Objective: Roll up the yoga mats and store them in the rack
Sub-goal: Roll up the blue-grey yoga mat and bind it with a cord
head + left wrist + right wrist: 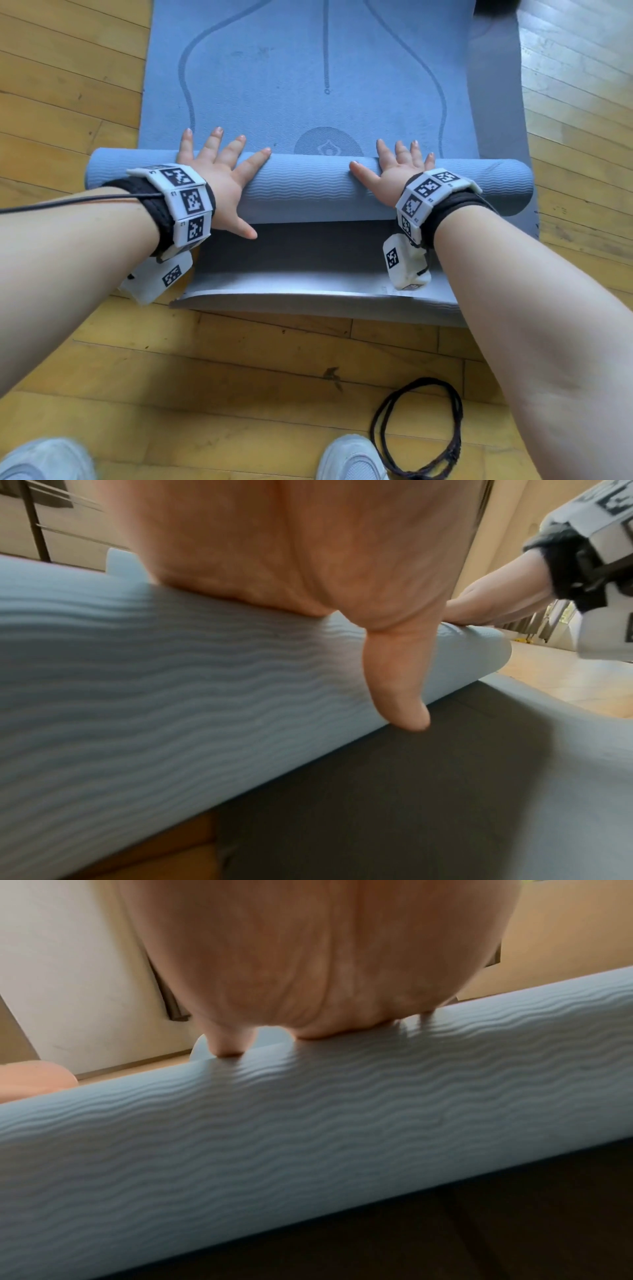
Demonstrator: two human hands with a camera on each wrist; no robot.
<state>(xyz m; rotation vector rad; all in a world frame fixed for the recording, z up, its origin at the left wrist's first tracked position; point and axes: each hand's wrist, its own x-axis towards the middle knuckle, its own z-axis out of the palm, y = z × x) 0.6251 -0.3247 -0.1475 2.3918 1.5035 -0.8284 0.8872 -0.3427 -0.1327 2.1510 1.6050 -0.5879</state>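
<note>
both palms flat on a half-rolled blue mat

head view: the blue yoga mat (308,85) lies on a wood floor (239,370), and its near part is wound into a roll (301,185) running crosswise. the left hand (219,171) and right hand (397,168) both rest on top of the roll with fingers straight and spread, tips reaching over the far side onto the flat part. nothing is pinched or wrapped, just flat palms pressing. a second, grey mat (308,270) sits underneath, its near edge sticking out toward the person. a loop of dark cord (416,428) lies on the floor by a white shoe (349,459) (another shoe is at the lower left corner).

left wrist view: the left hand (291,547) lies on the ribbed roll (154,696), thumb pointing down the near side. the right hand (496,607) shows further along the roll, also on top.

right wrist view: the right hand (325,961) presses its palm onto the roll (308,1137); how the fingers lie past it is hidden here.
</note>
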